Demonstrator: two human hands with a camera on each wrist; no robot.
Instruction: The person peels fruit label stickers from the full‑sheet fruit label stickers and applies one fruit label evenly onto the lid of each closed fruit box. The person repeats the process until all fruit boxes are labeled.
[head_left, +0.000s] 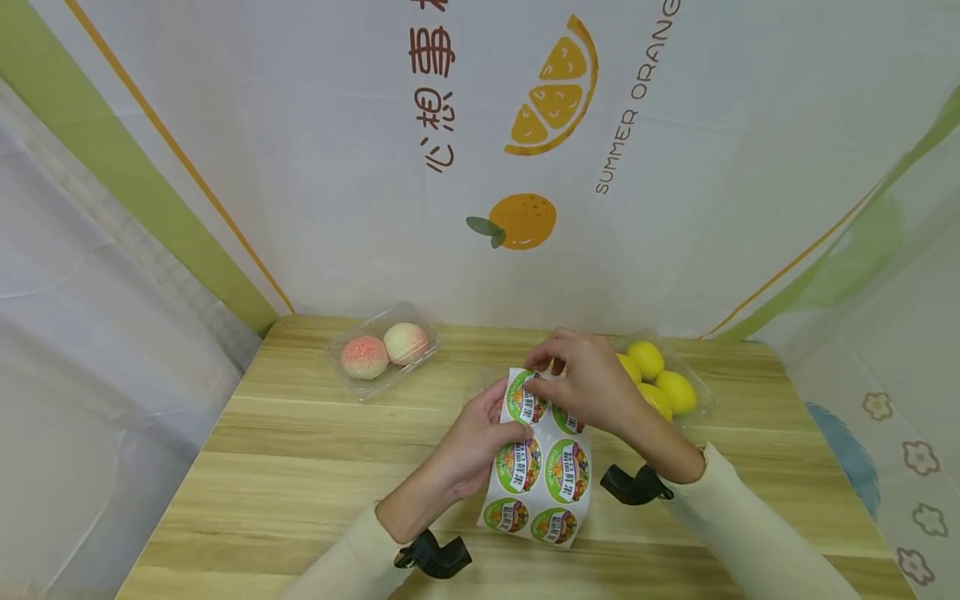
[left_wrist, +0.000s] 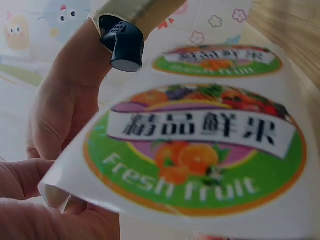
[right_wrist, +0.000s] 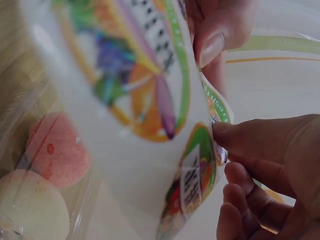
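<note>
A white sheet of round green fruit stickers (head_left: 542,467) is held up over the middle of the wooden table (head_left: 300,467). My left hand (head_left: 480,437) grips the sheet's left edge, thumb on its front. My right hand (head_left: 581,383) pinches a sticker (head_left: 527,398) at the sheet's top. The left wrist view shows a sticker (left_wrist: 197,150) close up, reading "Fresh fruit". In the right wrist view the sheet (right_wrist: 145,125) fills the frame, with my right fingertips (right_wrist: 227,135) at a sticker's edge and the left thumb (right_wrist: 212,47) above.
A clear plastic box with two peaches (head_left: 384,350) sits at the table's back left. Another clear box holding yellow lemons (head_left: 663,383) stands at the back right, just behind my right hand. A printed cloth backdrop (head_left: 525,150) closes off the back and sides.
</note>
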